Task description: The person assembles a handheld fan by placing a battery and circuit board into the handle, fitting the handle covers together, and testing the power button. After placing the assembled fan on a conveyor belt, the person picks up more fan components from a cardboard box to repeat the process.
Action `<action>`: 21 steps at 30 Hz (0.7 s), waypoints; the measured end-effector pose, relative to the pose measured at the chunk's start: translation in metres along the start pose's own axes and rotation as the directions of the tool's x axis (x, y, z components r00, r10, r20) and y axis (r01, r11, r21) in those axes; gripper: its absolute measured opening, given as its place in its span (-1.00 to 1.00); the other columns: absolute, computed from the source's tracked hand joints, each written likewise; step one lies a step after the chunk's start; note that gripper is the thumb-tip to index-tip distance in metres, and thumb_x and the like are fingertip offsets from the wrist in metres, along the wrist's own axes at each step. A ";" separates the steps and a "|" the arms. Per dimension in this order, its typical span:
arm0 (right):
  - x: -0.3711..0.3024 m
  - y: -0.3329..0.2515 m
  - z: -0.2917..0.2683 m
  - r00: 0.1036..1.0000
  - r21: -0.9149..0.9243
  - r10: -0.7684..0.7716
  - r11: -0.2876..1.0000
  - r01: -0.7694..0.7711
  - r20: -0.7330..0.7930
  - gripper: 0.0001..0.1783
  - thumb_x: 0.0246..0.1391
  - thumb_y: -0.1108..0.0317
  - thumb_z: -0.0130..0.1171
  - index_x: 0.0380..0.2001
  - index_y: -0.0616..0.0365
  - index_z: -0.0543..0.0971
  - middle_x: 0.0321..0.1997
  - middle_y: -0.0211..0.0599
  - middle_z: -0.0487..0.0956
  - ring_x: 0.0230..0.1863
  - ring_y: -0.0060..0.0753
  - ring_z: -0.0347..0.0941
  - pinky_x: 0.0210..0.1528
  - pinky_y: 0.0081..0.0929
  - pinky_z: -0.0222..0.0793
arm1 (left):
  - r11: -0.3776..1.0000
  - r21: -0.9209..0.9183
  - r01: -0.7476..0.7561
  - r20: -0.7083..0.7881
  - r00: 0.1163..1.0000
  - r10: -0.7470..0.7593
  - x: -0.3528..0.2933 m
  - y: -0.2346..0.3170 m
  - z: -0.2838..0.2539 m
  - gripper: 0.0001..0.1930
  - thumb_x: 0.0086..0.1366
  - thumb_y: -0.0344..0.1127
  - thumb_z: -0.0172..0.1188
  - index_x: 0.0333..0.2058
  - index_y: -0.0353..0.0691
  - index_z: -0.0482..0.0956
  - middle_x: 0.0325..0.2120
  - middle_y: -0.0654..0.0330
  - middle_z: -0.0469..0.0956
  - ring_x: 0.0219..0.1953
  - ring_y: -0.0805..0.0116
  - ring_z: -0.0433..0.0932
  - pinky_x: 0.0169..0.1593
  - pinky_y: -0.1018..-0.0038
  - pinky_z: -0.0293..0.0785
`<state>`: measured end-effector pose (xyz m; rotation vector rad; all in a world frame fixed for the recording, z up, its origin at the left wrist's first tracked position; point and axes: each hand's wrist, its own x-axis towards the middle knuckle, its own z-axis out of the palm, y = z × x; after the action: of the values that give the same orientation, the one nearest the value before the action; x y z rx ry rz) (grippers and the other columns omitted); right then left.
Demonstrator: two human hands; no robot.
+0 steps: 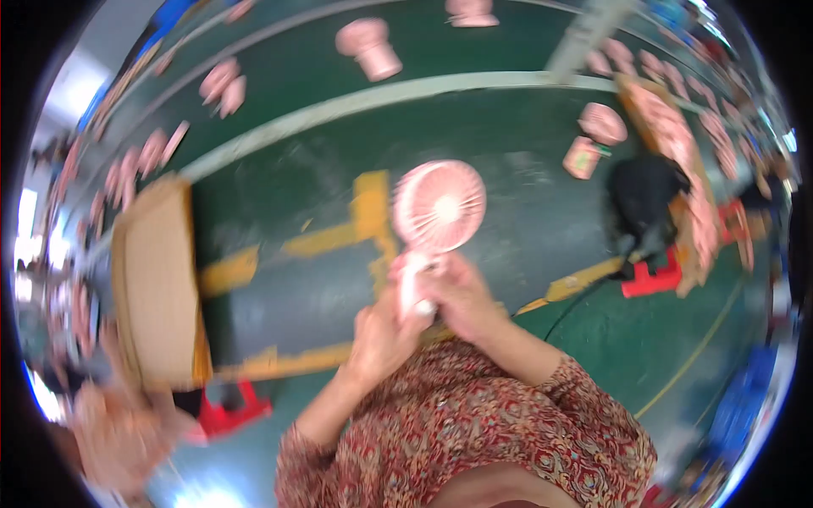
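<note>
A pink handheld fan (439, 207) with a round ribbed grille is held upright in front of me, above the workbench. My left hand (385, 332) wraps round the lower part of its pale handle from the left. On the other side, my right hand (461, 298) is closed about the upper handle, just under the fan head. The fingers are partly blurred, so where each fingertip presses cannot be made out.
A cardboard box (157, 284) stands at the bench's left end. Another pink fan (602, 124) lies far right, near a person in black (645, 203). More pink fans (368, 48) lie on the conveyor beyond a pale rail (339, 108). Red stools (654, 275) flank the bench.
</note>
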<state>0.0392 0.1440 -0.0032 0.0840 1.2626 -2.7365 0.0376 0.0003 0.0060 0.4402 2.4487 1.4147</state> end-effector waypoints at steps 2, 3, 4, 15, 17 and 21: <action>0.003 0.006 -0.001 0.994 -0.053 0.105 0.993 -0.106 -0.012 -0.68 0.08 0.39 0.11 -0.09 0.24 0.41 -0.15 -0.27 0.53 -0.13 -0.53 0.45 -0.09 -0.52 0.41 | 0.969 -0.240 0.058 -0.060 0.995 -0.075 -0.003 0.001 0.002 -0.66 0.20 -0.24 0.10 -0.13 -0.37 0.43 -0.51 0.13 0.56 -0.43 0.37 0.56 -0.30 0.45 0.48; 0.004 0.005 0.005 0.995 -0.064 0.084 0.995 -0.080 0.061 -0.66 0.08 0.38 0.13 -0.07 0.23 0.40 -0.16 -0.31 0.52 -0.14 -0.56 0.44 -0.07 -0.53 0.39 | 0.967 -0.255 -0.023 -0.139 0.990 -0.014 -0.007 -0.007 0.005 -0.68 0.23 -0.27 0.07 -0.13 -0.38 0.42 -0.48 0.26 0.53 -0.40 0.52 0.46 -0.30 0.54 0.43; 0.005 0.015 0.004 0.997 0.010 0.050 0.999 -0.051 0.061 -0.65 0.09 0.40 0.12 -0.04 0.22 0.39 -0.09 -0.30 0.51 -0.11 -0.54 0.45 -0.08 -0.55 0.40 | 0.970 -0.241 -0.030 -0.146 0.989 -0.005 -0.010 -0.005 0.003 -0.69 0.23 -0.26 0.07 -0.15 -0.38 0.43 -0.47 0.24 0.53 -0.39 0.50 0.48 -0.31 0.52 0.43; -0.006 0.011 0.015 0.997 0.082 0.067 0.994 -0.070 0.035 -0.64 0.08 0.40 0.12 -0.04 0.25 0.40 -0.12 -0.30 0.52 -0.11 -0.50 0.45 -0.01 -0.50 0.39 | 0.984 -0.158 -0.081 -0.176 0.983 0.052 -0.018 0.002 -0.002 -0.71 0.13 -0.30 0.08 -0.22 -0.38 0.46 -0.53 0.09 0.54 -0.45 0.40 0.57 -0.35 0.45 0.47; 0.000 0.005 0.001 0.995 0.013 0.087 0.996 -0.088 0.054 -0.63 0.07 0.38 0.12 -0.04 0.28 0.40 -0.11 -0.26 0.53 -0.08 -0.45 0.46 0.02 -0.44 0.38 | 0.992 -0.117 0.045 -0.061 0.997 -0.053 -0.009 0.011 -0.006 -0.72 0.12 -0.29 0.09 -0.21 -0.33 0.47 -0.53 0.02 0.57 -0.43 0.24 0.62 -0.32 0.38 0.50; 0.002 -0.007 0.006 0.989 0.057 0.100 0.993 -0.107 0.111 -0.50 0.01 0.39 0.21 0.03 0.23 0.32 -0.02 -0.17 0.47 0.03 -0.29 0.40 0.15 -0.30 0.29 | 0.988 0.156 -0.021 -0.160 0.986 0.046 -0.009 0.015 -0.013 -0.62 0.11 -0.18 0.22 -0.20 -0.29 0.37 -0.53 -0.04 0.54 -0.47 -0.03 0.56 -0.38 0.20 0.49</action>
<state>0.0359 0.1435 0.0056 0.0068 1.1119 -2.6530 0.0423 -0.0064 0.0260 0.4154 2.7065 1.3280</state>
